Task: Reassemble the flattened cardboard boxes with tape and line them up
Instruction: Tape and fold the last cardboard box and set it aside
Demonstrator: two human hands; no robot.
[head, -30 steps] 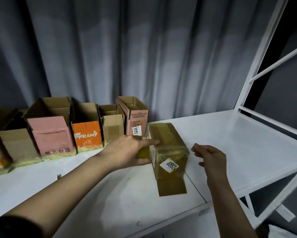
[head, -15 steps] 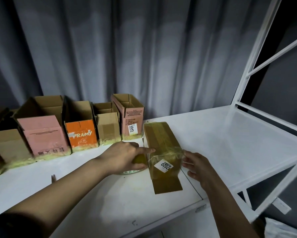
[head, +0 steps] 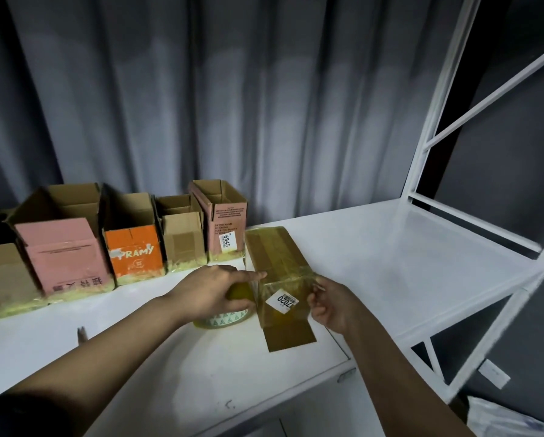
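Behind everything hangs a wide grey pleated curtain point(head: 233, 105), and at my right stands a white metal shelf frame point(head: 447, 127) with a flat white shelf board. In front of me is the white table point(head: 138, 348), which carries all the boxes.

Along the back of the table there is a row of open cardboard boxes: a plain brown box point(head: 3, 275) at the far left, a large pink-fronted box point(head: 66, 257), an orange box with the letters "RAMY" point(head: 133, 250), a small plain brown box point(head: 184, 244) and a pink box with the label 6845 point(head: 228, 228). They stand side by side, touching or almost touching.

Just right of this row lies the long brown cardboard box with the label 7020 point(head: 278, 279), covered with yellowish tape, with 1 flap lying flat on the table toward me. Its far end is just beside the 6845 box.

My left hand point(head: 211, 291) holds the roll of yellowish tape point(head: 229, 316), fingers curled over it, and the forefinger is stretched out onto the left edge of the long box. My right hand point(head: 330, 305) is at the right side of this box, fingers bent and pinching at the tape strip on its near corner.
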